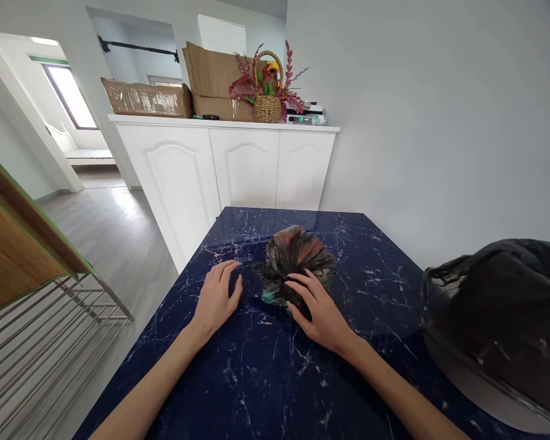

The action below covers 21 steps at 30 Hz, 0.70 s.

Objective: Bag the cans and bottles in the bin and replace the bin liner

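Observation:
A filled black plastic bag [297,253], gathered and knotted at its near side, lies on the dark blue marble-patterned tabletop [256,379]. Reddish-brown and teal contents show through its thin film. On the tabletop to the left of the bag, my left hand [219,293] has its fingers apart and holds nothing. My right hand [318,308] rests against the near right part of the bag, its fingers loosely bent and spread. The fingertips touch the plastic near the gathered part without visibly gripping it.
A bin lined with a black bag [499,311] stands at the right. Behind the table, a white cabinet [242,165] bears cardboard boxes [149,99] and a flower basket [268,109]. A metal rack [73,342] and wooden board [18,238] are at the left.

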Tool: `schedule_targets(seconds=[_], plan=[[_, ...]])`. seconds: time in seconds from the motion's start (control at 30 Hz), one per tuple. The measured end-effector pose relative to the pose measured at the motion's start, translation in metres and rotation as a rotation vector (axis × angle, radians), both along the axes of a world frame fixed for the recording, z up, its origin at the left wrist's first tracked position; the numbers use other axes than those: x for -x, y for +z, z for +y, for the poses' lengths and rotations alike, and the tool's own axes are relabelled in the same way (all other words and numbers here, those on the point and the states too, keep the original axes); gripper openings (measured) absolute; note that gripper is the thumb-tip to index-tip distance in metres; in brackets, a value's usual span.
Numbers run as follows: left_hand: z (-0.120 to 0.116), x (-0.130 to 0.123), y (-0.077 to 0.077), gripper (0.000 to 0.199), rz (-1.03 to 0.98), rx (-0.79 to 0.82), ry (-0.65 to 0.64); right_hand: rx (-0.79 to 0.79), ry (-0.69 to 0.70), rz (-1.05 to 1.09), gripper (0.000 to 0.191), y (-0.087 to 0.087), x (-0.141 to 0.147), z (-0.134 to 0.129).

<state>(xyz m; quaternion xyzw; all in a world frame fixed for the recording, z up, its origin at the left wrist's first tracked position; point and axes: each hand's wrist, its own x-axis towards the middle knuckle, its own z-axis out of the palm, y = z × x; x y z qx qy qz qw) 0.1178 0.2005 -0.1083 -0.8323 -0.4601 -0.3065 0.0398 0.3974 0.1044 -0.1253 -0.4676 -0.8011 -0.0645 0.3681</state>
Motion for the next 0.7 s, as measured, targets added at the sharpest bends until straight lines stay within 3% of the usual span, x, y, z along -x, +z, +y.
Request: schedule_targets(seconds=[0.13,0.3,0.47,0.7], plan=[[-0.024,-0.02,0.012,0.028,-0.133,-0.167,-0.22,-0.139,-0.015,0.067,0.048,0.006,0.004,-0.003],[-0.038,-0.035,0.009,0.025,-0.048,-0.158,-0.451,-0.199,-0.112,0.103,0.033,0.002,-0.003,0.003],[-0.042,-0.038,0.007,0.023,0.048,-0.095,-0.454,-0.151,-0.097,-0.008,0.025,0.001,-0.001,0.003],[-0.046,-0.04,0.004,0.033,0.127,-0.093,-0.413,-0.047,-0.121,-0.184,0.037,0.001,0.004,0.0]])
